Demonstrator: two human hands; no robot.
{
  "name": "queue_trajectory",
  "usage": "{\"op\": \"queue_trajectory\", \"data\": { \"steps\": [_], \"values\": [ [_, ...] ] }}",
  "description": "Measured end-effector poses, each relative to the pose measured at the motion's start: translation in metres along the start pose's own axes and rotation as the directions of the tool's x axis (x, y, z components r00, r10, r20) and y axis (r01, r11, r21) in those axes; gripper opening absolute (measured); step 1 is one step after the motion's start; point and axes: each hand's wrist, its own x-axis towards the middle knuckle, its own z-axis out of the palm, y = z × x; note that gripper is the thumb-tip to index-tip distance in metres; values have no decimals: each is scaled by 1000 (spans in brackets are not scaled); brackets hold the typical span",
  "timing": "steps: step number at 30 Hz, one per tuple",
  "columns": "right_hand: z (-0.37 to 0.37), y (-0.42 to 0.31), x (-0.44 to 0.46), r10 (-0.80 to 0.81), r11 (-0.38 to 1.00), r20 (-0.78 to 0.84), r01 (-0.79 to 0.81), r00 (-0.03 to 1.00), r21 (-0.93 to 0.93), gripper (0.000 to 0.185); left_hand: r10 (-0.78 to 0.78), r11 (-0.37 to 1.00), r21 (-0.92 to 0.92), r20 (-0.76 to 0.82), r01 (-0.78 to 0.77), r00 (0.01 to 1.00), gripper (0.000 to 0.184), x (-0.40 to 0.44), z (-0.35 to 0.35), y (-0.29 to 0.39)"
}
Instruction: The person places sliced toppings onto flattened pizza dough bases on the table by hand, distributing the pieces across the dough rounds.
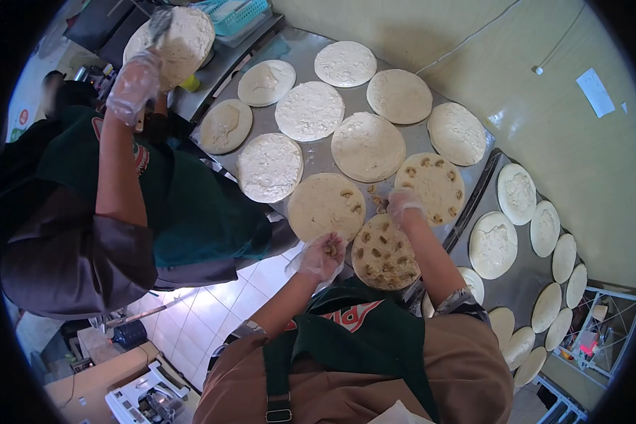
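Note:
My left hand (323, 256), in a clear glove, is palm up at the table's front edge, fingers curled around some mushroom slices (331, 250). Just behind it lies a round dough base (325, 209) with a few slices on its right side. My right hand (405, 205), also gloved, reaches down beside a small pile of slices (379, 198); its fingertips are close together, and what they hold is too small to make out. Below it sits a base covered with mushrooms (385, 256). Another base (431, 185) carries a ring of slices.
Several white-topped dough rounds (309, 111) stand on the metal table (297, 42). A second metal surface (466, 247) at the right holds more rounds. At the left, a co-worker's gloved hand (134, 86) is beside a raised round (184, 46). A blue basket (234, 15) sits behind.

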Motion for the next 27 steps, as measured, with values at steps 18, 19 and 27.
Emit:
{"op": "queue_trajectory", "data": {
  "steps": [18, 19, 27],
  "values": [
    [-21, -58, -34, -235, 870, 27, 198, 972, 452, 15, 15, 998, -67, 22, -14, 1000, 22, -17, 4, 0],
    [-20, -68, -44, -332, 785, 9, 271, 943, 558, 15, 17, 999, -49, 38, -15, 999, 23, -17, 10, -3],
    [2, -28, 15, -154, 988, 30, 154, 988, 10, 16, -83, 996, -29, 87, 86, 993, 23, -4, -20, -2]
  ]
}}
